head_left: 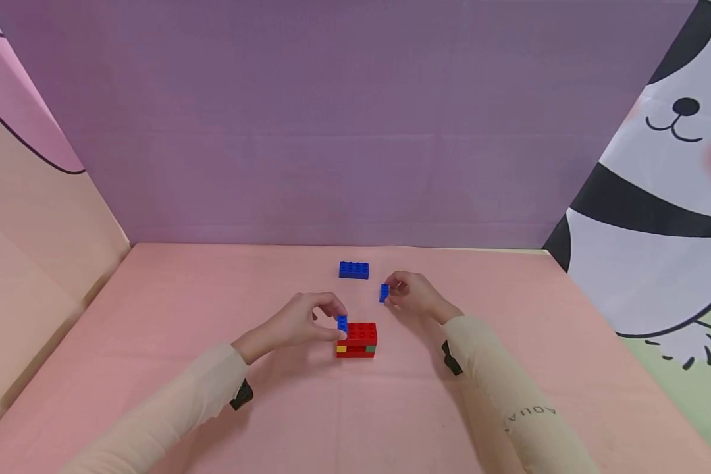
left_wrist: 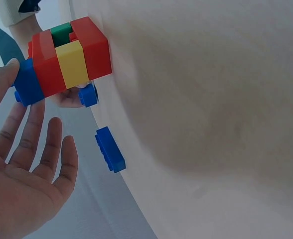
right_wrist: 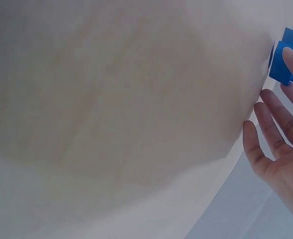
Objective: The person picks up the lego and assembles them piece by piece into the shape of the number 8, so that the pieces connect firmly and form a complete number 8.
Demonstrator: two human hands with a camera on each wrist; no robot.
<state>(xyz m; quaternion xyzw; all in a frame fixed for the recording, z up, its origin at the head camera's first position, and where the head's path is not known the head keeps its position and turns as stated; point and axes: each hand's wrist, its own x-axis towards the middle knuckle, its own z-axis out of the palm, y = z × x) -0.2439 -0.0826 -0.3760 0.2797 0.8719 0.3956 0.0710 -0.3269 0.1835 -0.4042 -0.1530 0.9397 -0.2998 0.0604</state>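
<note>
A stack of toy building bricks stands on the pink table, with a red brick (head_left: 363,332) on top, a yellow brick (left_wrist: 73,63) and a green brick (left_wrist: 61,34) in the middle layer, and red at the bottom. My left hand (head_left: 301,320) pinches a small blue brick (left_wrist: 31,82) between thumb and fingers, right at the left end of the stack's top. Farther back and to the right, my right hand (head_left: 413,293) pinches a second small blue brick (right_wrist: 282,63) low by the table surface; its other fingers are spread.
A longer blue brick (head_left: 353,270) with studs up lies behind the stack, a little left of my right hand. The pink tabletop (head_left: 213,283) ends at a purple backdrop (head_left: 332,131), and printed cloth panels stand on both sides.
</note>
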